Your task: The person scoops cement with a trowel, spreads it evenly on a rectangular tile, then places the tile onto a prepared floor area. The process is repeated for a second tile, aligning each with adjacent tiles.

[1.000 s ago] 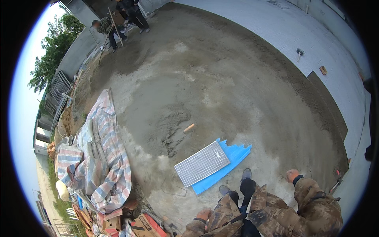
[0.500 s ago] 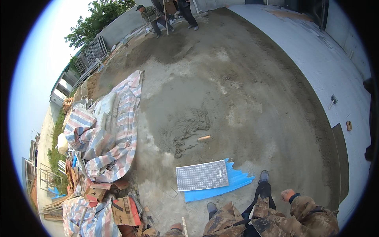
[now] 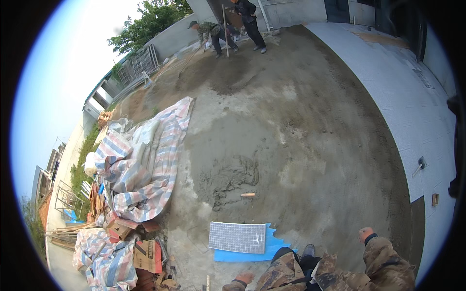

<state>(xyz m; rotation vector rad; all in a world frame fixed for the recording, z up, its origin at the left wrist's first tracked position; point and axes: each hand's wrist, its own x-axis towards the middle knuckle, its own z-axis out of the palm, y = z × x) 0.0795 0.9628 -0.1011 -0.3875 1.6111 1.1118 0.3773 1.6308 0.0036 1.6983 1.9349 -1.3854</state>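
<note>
My right hand point(image 3: 366, 234) hangs in a camouflage sleeve over the bare ground at lower right, its fingers curled with nothing seen in them. At the lower edge, my left hand point(image 3: 245, 277) hangs low beside my jacket, too small for its fingers to be made out. Closest to it lie a grey gridded panel point(image 3: 237, 237) and, partly under that, a blue sheet point(image 3: 242, 256) with a ragged right edge. Farther ahead, wet grey mortar point(image 3: 228, 145) is spread on the ground, its near part churned up. An orange-brown handle point(image 3: 248, 194) lies at the mortar's near edge; whatever it belongs to is hidden.
A striped tarpaulin point(image 3: 150, 169) covers a heap at left, with cardboard boxes point(image 3: 147, 256) and scrap wood nearby. White sheeting point(image 3: 369, 82) runs along the right, with a small block point(image 3: 435, 200) on it. Two people point(image 3: 211, 36) point(image 3: 248, 22) stand far ahead, one bending with a long-handled tool.
The view has shifted, and the ground ahead sits lower in it. My left hand has come nearer my body. One far person now bends lower over a long-handled tool.
</note>
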